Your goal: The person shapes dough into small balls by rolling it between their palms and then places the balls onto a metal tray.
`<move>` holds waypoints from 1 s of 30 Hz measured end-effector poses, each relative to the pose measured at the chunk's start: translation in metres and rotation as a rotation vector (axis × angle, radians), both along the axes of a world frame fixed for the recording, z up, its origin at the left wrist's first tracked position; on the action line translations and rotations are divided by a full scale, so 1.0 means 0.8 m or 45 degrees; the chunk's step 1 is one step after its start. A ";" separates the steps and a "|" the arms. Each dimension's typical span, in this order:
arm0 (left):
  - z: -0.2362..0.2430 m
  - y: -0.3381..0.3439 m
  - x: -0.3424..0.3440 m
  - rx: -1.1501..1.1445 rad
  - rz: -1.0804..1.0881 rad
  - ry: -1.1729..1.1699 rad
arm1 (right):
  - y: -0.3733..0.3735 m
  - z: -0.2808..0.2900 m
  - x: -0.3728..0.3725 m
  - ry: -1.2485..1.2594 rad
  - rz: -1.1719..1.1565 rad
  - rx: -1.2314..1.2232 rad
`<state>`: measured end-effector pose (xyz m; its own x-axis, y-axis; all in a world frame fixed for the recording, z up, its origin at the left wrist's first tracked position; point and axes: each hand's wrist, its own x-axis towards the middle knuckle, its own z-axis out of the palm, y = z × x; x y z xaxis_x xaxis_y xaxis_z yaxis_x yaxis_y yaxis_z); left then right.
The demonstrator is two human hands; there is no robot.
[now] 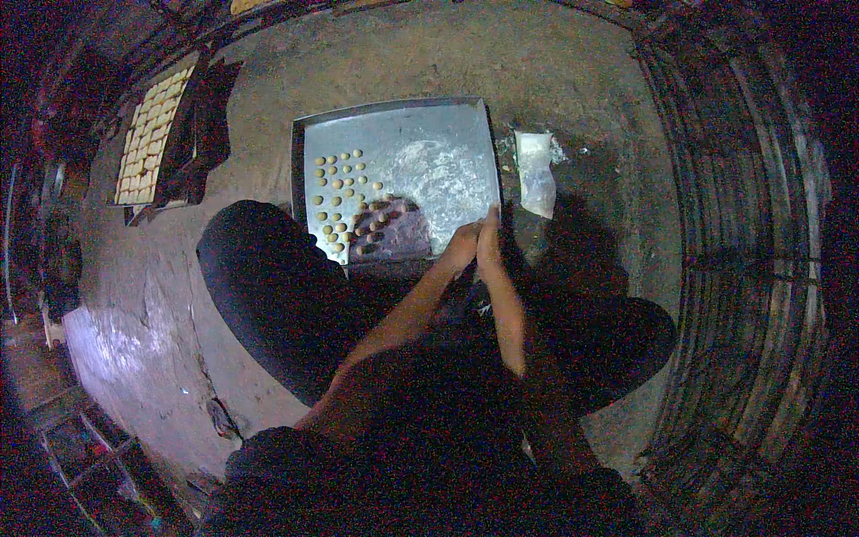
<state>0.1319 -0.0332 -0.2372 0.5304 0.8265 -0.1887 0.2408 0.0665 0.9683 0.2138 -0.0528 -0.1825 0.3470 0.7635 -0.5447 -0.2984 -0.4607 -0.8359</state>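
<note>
At the near right corner of a shallow metal tray, my left hand and my right hand are pressed together, palm against palm. Whatever lies between them, if anything, is hidden. The fingers of the right hand point away from me, along the tray's right side. Several small round dough balls sit in loose rows on the tray's left half. A few more dough balls lie in shadow near its front. White flour is spread over the right half.
Right of the tray, a clear plastic bag of white powder lies on the floor, with some spilled powder beside it. At the far left, a raised tray holds rows of pale pieces. My folded legs flank the metal tray's near side. Dark slatted racks line the right.
</note>
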 end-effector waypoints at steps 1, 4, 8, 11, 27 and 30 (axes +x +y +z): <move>-0.001 -0.001 0.002 -0.091 0.046 0.039 | 0.000 -0.004 -0.005 -0.028 0.005 -0.012; -0.005 -0.008 0.000 -0.604 0.401 -0.391 | -0.002 -0.016 -0.023 -0.104 0.021 -0.046; -0.023 -0.020 0.006 -0.519 0.602 -0.214 | -0.006 -0.022 -0.029 -0.163 0.005 -0.087; -0.065 -0.016 -0.008 -0.301 0.675 -0.012 | -0.001 -0.017 -0.048 -0.172 0.040 -0.094; -0.096 -0.002 0.006 -0.177 0.728 0.400 | -0.012 -0.034 -0.050 -0.261 -0.030 -0.158; -0.131 0.004 -0.018 -0.216 0.934 0.304 | -0.004 -0.029 -0.081 -0.229 0.055 -0.137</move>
<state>0.1172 -0.0304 -0.3420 -0.2099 0.8994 -0.3833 0.2788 0.4308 0.8583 0.1492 -0.0563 -0.2053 0.4141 0.7207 -0.5560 -0.1272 -0.5590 -0.8194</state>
